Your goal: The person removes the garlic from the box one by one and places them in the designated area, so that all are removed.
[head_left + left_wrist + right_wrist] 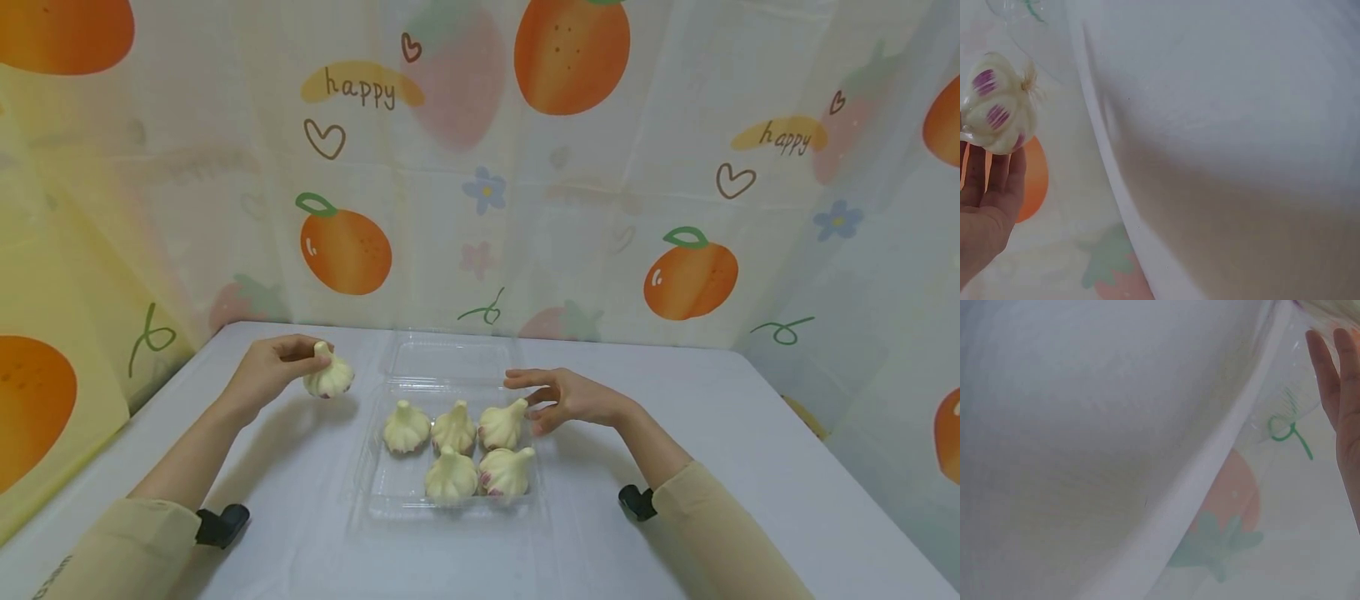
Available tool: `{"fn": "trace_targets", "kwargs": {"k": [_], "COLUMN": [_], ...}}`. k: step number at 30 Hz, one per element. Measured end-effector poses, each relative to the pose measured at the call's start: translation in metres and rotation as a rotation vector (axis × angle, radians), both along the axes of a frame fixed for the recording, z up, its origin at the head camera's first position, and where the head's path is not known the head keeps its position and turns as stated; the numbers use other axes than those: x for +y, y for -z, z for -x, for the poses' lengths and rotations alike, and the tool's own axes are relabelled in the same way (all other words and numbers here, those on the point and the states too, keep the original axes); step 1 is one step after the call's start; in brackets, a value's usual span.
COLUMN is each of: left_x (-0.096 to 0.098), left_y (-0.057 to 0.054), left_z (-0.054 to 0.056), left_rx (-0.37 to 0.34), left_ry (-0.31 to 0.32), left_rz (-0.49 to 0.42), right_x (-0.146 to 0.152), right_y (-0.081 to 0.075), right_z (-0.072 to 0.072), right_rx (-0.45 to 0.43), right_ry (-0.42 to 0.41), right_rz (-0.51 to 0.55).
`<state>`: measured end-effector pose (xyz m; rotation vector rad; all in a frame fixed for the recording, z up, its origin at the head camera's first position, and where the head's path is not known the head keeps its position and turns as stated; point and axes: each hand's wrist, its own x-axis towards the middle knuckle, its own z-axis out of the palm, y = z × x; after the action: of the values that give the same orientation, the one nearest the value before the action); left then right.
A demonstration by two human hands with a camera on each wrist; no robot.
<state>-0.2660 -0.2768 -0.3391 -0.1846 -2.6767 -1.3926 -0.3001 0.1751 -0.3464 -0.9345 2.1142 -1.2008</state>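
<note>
My left hand [264, 373] pinches a garlic bulb [332, 379] by its neck, above the table to the left of a clear plastic box. In the left wrist view the same garlic bulb [999, 106] shows purple streaks and a tuft of roots. Several white garlic bulbs [453, 429] stand in the box [367, 471] in two rows, and its front left corner holds none. At the box's right side is my right hand [577, 400], fingers loosely extended, fingertips close by the back right bulb [501, 427]. The right wrist view shows straight fingers [1325, 378] beside the clear plastic.
The box's transparent lid [450, 360] lies folded back behind it. A white cloth covers the table [645, 550]. Behind stands a curtain [570, 250] printed with oranges, hearts and strawberries. Black straps [222, 527] sit at both sleeve cuffs.
</note>
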Motion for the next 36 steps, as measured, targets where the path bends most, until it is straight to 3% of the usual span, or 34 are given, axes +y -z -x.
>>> {"fn": "trace_targets", "kwargs": {"k": [6, 13, 36], "left_x": [-0.0013, -0.0032, -0.0017], "left_y": [0.0015, 0.0054, 0.0073], "left_z": [0.0008, 0.0005, -0.0007], "left_rx": [0.002, -0.049, -0.096], "left_ry": [0.004, 0.048, 0.105], "left_rz": [0.062, 0.109, 0.155], "right_x": [0.0001, -0.0006, -0.0003], "right_y": [-0.0007, -0.0010, -0.0015], "right_z": [-0.0004, 0.0000, -0.0013], "right_rx": [0.003, 0.006, 0.014], "right_ry": [-0.003, -0.013, -0.015], "right_rz": [0.002, 0.005, 0.000]}}
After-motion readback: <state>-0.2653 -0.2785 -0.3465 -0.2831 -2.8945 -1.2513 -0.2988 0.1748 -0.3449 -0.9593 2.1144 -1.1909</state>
